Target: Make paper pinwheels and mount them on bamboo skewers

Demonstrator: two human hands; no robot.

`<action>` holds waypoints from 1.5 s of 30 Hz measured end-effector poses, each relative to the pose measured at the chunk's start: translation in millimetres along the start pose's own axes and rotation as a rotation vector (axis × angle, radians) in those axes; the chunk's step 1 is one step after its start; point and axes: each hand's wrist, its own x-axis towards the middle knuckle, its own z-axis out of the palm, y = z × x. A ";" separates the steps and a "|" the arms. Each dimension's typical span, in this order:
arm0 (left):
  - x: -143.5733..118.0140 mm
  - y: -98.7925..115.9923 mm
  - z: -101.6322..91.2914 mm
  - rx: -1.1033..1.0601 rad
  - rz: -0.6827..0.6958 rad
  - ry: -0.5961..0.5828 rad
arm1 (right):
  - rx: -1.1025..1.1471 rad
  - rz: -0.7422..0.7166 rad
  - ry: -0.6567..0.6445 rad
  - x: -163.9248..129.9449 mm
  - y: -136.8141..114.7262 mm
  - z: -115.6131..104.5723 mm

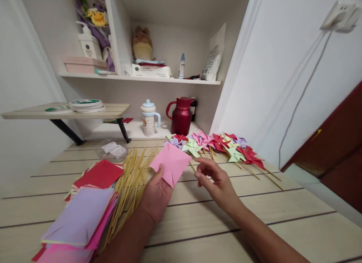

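L hand: my left hand [155, 193], centre frame, pinches the pink folded square [171, 163] w/ thumb on its lower edge, fingers under; paper held just above the table [254, 202].
R hand: right hand [217, 180] is empty, fingers loosely curled, tips near the square's right corner but not touching.
Pink square: centre frame, just right of the stick bundle, crease lines visible, tilted like a diamond.
Sticks: bamboo sticks [130, 184] fan out lower left-centre, touching my left wrist side.
Paper stack: coloured sheets [82, 214], lower left; lilac on top, red and pink beneath.
Done pile: finished pinwheels [215, 144] on sticks, right of centre, overlapping each other.
Tip, my judgement: keep the thumb pinch close to the centre so folds don't spring open; bring the R fingertips onto a free corner, not the crease.
Writing: "FLOWER" partly readable on the bouquet wrap [94, 6], upper left. Box and pouch print on the shelf [141, 78] too small to read.
Also: red jug [181, 116] and lidded cup [149, 120], upper centre.
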 end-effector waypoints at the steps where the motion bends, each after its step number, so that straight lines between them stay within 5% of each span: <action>1: 0.1 0.0 -0.5 -0.008 -0.001 -0.009 | -0.077 -0.046 -0.005 -0.8 0.4 1.5; 7: -1.8 -6.2 -2.0 -0.025 -0.045 -0.100 | -0.344 -0.354 0.031 -4.0 5.4 12.3; 14: -1.8 -13.7 -5.4 -0.086 -0.127 -0.208 | -0.451 -0.469 0.007 -10.6 6.1 21.1; 23: -2.2 -12.7 -2.8 -0.070 -0.120 -0.167 | -0.372 -0.400 0.072 -8.5 4.8 15.7; 35: -3.0 -22.5 -8.1 0.334 0.016 -0.199 | -0.276 -0.176 0.026 -5.6 -5.1 17.9; 45: 1.3 -19.9 -17.4 0.432 0.066 -0.063 | -0.449 -0.229 0.034 -5.8 3.7 13.8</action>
